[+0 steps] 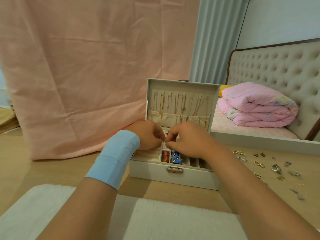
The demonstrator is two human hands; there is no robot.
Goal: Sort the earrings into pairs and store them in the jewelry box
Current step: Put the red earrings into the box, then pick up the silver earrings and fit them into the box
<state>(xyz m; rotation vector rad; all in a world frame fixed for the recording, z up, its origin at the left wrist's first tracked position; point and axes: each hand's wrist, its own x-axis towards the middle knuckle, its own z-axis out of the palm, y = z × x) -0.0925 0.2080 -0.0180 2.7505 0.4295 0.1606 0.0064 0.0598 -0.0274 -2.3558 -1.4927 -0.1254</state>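
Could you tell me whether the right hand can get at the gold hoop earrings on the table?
Probably yes: the gold hoop earrings lie uncovered right of the jewelry box, with nothing standing between them and the right hand.

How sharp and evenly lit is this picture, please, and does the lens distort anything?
Head view: soft, even light, no glare; open white jewelry box fairly sharp at centre; small loose metal earrings at right look smeared; tufted beige headboard bows from wide-angle distortion.
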